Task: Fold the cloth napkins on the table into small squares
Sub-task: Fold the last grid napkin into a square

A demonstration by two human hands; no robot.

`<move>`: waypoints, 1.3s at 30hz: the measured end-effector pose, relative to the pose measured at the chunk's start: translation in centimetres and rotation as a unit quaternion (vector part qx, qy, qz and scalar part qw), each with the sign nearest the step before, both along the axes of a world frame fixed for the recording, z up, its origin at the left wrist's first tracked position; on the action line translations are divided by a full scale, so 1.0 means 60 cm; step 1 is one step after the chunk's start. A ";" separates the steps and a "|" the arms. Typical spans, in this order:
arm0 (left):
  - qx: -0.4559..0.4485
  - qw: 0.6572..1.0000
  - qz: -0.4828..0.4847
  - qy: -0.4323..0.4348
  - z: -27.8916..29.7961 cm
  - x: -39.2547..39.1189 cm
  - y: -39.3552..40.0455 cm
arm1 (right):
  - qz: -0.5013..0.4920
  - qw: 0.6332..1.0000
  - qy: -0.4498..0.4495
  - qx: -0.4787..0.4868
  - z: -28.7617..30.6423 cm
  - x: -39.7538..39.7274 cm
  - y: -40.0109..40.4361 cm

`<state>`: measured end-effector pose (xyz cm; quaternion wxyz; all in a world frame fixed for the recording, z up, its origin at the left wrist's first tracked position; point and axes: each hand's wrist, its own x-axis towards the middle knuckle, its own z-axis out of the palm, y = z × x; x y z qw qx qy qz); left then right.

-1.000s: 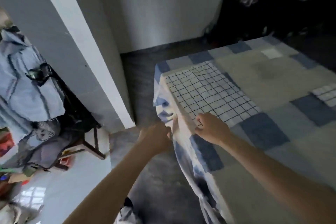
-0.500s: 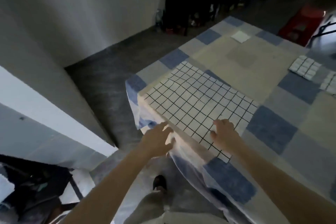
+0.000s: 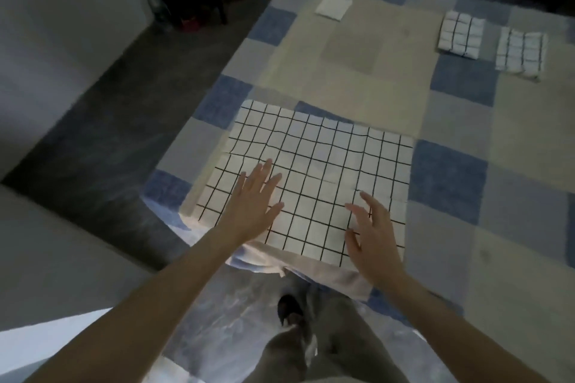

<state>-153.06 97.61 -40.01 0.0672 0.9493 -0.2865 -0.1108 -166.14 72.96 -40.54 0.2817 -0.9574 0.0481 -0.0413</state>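
While the grid-patterned napkin (image 3: 314, 177) lies spread flat at the table's near corner, both hands are over its near half.

Going from the left: the left hand (image 3: 253, 205) lies palm down on the napkin with fingers straight and slightly fanned, holding nothing. To its right the right hand (image 3: 371, 235) has its fingers spread and lightly bent above the cloth's near right part; whether the fingertips touch cannot be told. Under the napkin is a blue, grey and cream checked tablecloth (image 3: 448, 177). Farther back sits a small white folded square (image 3: 333, 5), and at far right two folded grid napkins (image 3: 462, 34) lie side by side.
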 end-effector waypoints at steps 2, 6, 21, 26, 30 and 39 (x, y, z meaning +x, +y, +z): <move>0.019 1.000 0.003 -0.012 -0.008 0.033 -0.013 | 0.002 0.999 0.004 -0.034 -0.012 0.032 0.006; 0.009 1.000 0.003 0.003 -0.026 0.076 -0.042 | 0.000 0.996 0.045 -0.079 -0.030 0.117 0.012; 0.017 0.993 -0.114 0.017 -0.083 0.121 -0.044 | -0.045 0.984 0.110 -0.134 -0.072 0.142 -0.024; 0.007 0.995 -0.084 0.044 -0.076 0.187 0.077 | -0.079 0.977 0.139 -0.138 -0.068 0.092 -0.059; -0.040 0.993 -0.087 0.065 -0.066 0.225 0.127 | -0.085 0.978 0.146 -0.126 -0.050 0.048 -0.091; -0.131 0.986 -0.082 0.054 -0.056 0.261 0.138 | -0.139 0.977 0.132 -0.095 -0.034 0.035 -0.142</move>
